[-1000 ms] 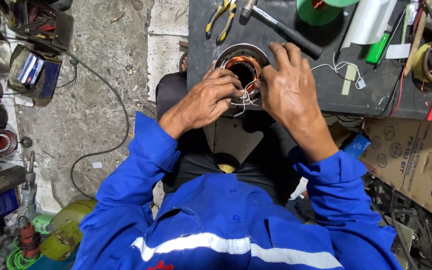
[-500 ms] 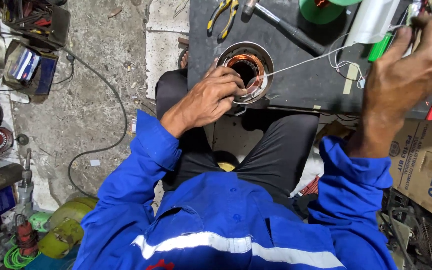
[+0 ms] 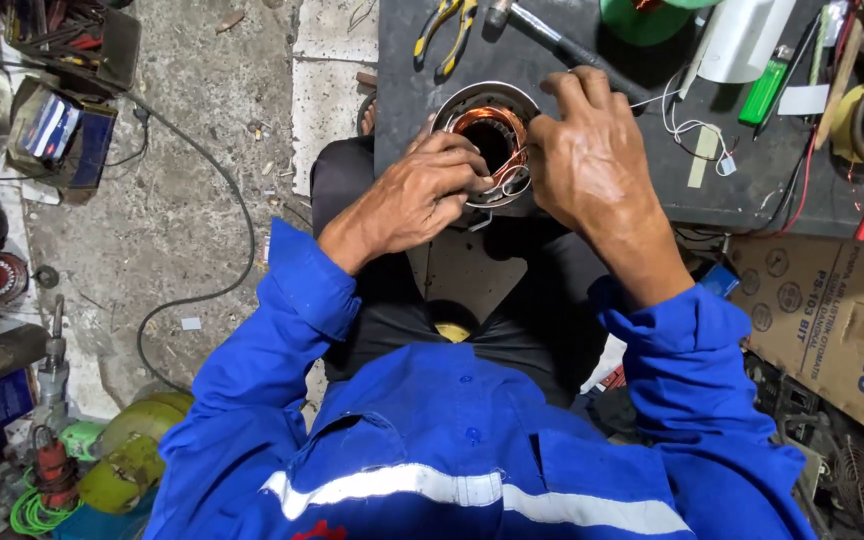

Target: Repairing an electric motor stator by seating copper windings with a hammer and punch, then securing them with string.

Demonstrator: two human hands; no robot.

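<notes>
A motor stator (image 3: 490, 135) is sitting upright at the near edge of the dark counter (image 3: 592, 150), its bore facing up. The round metal housing is ringing copper windings, which are showing bright orange-red. White lead wires (image 3: 509, 182) are looping out at its near right side. Fingers are covering its near rim.

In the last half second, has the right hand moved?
Yes. The right hand has come back left from the table's right end, near the green lighter, to the motor stator beside the left hand.
</notes>
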